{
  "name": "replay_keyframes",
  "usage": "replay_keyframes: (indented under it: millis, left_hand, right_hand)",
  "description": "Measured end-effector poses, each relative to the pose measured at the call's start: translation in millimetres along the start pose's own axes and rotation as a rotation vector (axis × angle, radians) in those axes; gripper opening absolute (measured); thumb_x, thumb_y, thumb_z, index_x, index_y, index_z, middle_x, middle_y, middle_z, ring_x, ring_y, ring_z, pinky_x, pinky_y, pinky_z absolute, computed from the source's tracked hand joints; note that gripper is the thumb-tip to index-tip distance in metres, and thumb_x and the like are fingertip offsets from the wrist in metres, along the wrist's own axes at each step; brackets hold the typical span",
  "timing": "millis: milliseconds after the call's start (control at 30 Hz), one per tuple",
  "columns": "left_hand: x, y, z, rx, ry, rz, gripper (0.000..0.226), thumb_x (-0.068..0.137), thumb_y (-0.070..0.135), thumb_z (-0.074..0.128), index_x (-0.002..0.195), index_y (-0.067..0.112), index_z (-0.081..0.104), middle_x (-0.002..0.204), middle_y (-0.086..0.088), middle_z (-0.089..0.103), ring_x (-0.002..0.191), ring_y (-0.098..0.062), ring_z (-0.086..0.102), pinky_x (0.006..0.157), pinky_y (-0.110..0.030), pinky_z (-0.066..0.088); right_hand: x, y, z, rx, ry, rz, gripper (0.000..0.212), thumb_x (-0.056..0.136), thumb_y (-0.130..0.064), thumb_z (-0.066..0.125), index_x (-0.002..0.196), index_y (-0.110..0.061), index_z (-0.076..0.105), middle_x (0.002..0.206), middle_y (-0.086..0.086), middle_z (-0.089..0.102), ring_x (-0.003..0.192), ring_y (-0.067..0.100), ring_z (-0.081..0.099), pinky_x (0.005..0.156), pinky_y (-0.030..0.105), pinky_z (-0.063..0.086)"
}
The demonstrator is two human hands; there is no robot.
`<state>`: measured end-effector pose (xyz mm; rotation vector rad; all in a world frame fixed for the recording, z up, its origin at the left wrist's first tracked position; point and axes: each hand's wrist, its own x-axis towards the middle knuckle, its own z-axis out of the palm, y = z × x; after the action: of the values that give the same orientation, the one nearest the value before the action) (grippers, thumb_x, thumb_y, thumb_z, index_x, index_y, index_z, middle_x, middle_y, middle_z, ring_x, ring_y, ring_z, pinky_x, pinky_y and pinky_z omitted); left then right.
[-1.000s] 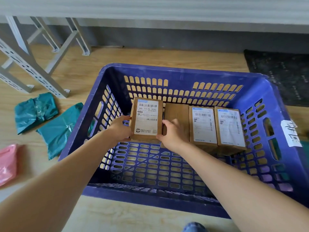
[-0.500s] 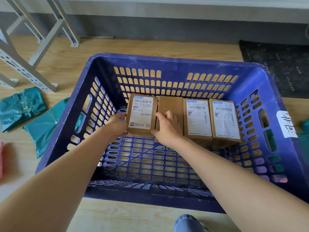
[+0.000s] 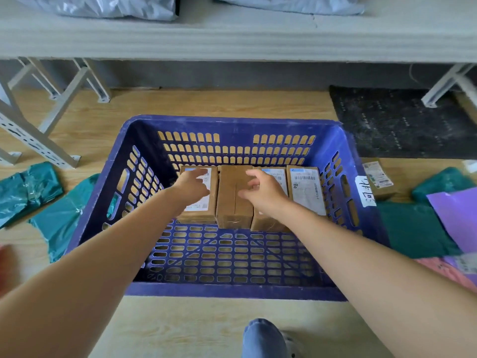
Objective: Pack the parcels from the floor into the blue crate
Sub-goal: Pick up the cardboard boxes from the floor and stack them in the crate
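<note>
The blue crate (image 3: 346, 140) stands on the wooden floor in front of me. Several brown cardboard parcels stand in a row against its far wall. My left hand (image 3: 192, 187) hovers over the leftmost labelled parcel (image 3: 198, 214) with fingers spread and holds nothing. My right hand (image 3: 260, 191) floats with loose fingers above the plain brown parcel (image 3: 233, 200) and the labelled one to its right. The rightmost labelled parcel (image 3: 305, 189) stands free of both hands.
Teal bags (image 3: 31, 189) lie on the floor left of the crate. Right of it lie a small labelled box (image 3: 379, 179), a teal bag (image 3: 413, 228), a purple mailer (image 3: 456, 218) and a pink one (image 3: 449, 272). Metal table legs (image 3: 33, 140) stand at far left; a black mat (image 3: 402, 122) lies at far right.
Both hands have let go of the leftmost parcel and lifted off the row with fingers spread. The view has pulled back and tilted up, showing the table edge and more floor.
</note>
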<state>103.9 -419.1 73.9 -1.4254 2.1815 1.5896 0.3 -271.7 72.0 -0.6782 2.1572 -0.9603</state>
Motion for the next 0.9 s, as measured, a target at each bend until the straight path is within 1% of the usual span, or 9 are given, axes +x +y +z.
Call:
replay_keyframes:
  millis: [33, 200, 300, 400, 500, 567, 667, 833, 900]
  left_hand:
    - [-7, 11, 2, -0.006, -0.024, 0.023, 0.061, 0.087, -0.007, 0.054, 0.141, 0.019, 0.041, 0.142, -0.010, 0.046, 0.108, -0.023, 0.054, 0.082, -0.029, 0.046]
    - [-67, 86, 28, 0.014, -0.078, 0.168, 0.053, 0.088, 0.001, 0.056, 0.138, 0.018, 0.045, 0.118, -0.006, 0.058, 0.091, -0.016, 0.057, 0.071, -0.026, 0.049]
    - [-110, 127, 54, 0.018, -0.125, 0.256, 0.052, 0.089, 0.007, 0.058, 0.138, 0.021, 0.045, 0.121, -0.006, 0.059, 0.109, -0.021, 0.057, 0.082, -0.032, 0.050]
    - [-152, 159, 82, 0.060, -0.192, 0.329, 0.052, 0.089, 0.006, 0.058, 0.136, 0.025, 0.047, 0.123, -0.010, 0.059, 0.109, -0.023, 0.058, 0.087, -0.035, 0.051]
    - [-191, 185, 115, 0.113, -0.256, 0.443, 0.051, 0.090, 0.003, 0.054, 0.136, 0.023, 0.048, 0.122, -0.016, 0.060, 0.098, -0.024, 0.059, 0.081, -0.031, 0.053]
    - [-216, 200, 142, 0.132, -0.297, 0.503, 0.053, 0.090, -0.005, 0.052, 0.138, 0.016, 0.046, 0.119, -0.015, 0.060, 0.099, -0.025, 0.057, 0.067, -0.022, 0.052]
    - [-249, 217, 188, 0.133, -0.357, 0.517, 0.051, 0.091, -0.004, 0.052, 0.138, 0.016, 0.046, 0.104, -0.007, 0.061, 0.084, -0.017, 0.058, 0.060, -0.019, 0.049]
    - [-295, 229, 275, 0.217, -0.502, 0.583, 0.052, 0.090, -0.005, 0.052, 0.137, 0.017, 0.045, 0.105, -0.010, 0.059, 0.078, -0.019, 0.056, 0.054, -0.017, 0.050]
    - [-310, 232, 313, 0.262, -0.571, 0.597, 0.053, 0.088, -0.005, 0.053, 0.136, 0.016, 0.045, 0.105, -0.010, 0.057, 0.084, -0.022, 0.055, 0.064, -0.026, 0.051]
  right_hand:
    - [-7, -2, -11, 0.013, 0.016, -0.001, 0.060, 0.088, -0.019, 0.064, 0.142, -0.021, 0.036, 0.134, 0.004, 0.050, 0.118, 0.021, 0.052, 0.083, 0.026, 0.042]
    - [-59, -14, -78, 0.078, 0.118, -0.027, 0.059, 0.087, -0.017, 0.066, 0.140, -0.018, 0.039, 0.124, 0.005, 0.053, 0.110, 0.022, 0.055, 0.088, 0.032, 0.047]
    - [-100, -18, -121, 0.124, 0.211, -0.060, 0.053, 0.088, -0.017, 0.066, 0.136, -0.016, 0.044, 0.102, -0.003, 0.055, 0.103, 0.019, 0.057, 0.081, 0.027, 0.044]
    - [-142, -14, -163, 0.116, 0.318, -0.065, 0.058, 0.084, -0.020, 0.068, 0.137, -0.017, 0.044, 0.121, 0.003, 0.056, 0.113, 0.019, 0.054, 0.091, 0.031, 0.045]
    - [-184, -2, -205, 0.107, 0.420, -0.057, 0.059, 0.082, -0.019, 0.068, 0.136, -0.017, 0.046, 0.124, 0.005, 0.056, 0.115, 0.023, 0.055, 0.099, 0.038, 0.044]
    - [-213, 12, -233, 0.111, 0.475, -0.038, 0.059, 0.082, -0.019, 0.068, 0.136, -0.018, 0.046, 0.123, 0.007, 0.058, 0.111, 0.025, 0.058, 0.098, 0.041, 0.046]
    - [-260, 41, -274, 0.095, 0.535, 0.002, 0.060, 0.082, -0.022, 0.069, 0.137, -0.019, 0.044, 0.123, 0.006, 0.057, 0.108, 0.022, 0.058, 0.096, 0.038, 0.047]
    - [-333, 100, -326, 0.130, 0.650, 0.087, 0.062, 0.079, -0.019, 0.073, 0.135, -0.015, 0.046, 0.120, 0.009, 0.058, 0.106, 0.022, 0.059, 0.092, 0.033, 0.049]
    - [-361, 130, -341, 0.135, 0.699, 0.129, 0.060, 0.078, -0.015, 0.074, 0.132, -0.012, 0.049, 0.113, 0.007, 0.060, 0.101, 0.021, 0.060, 0.088, 0.031, 0.050]
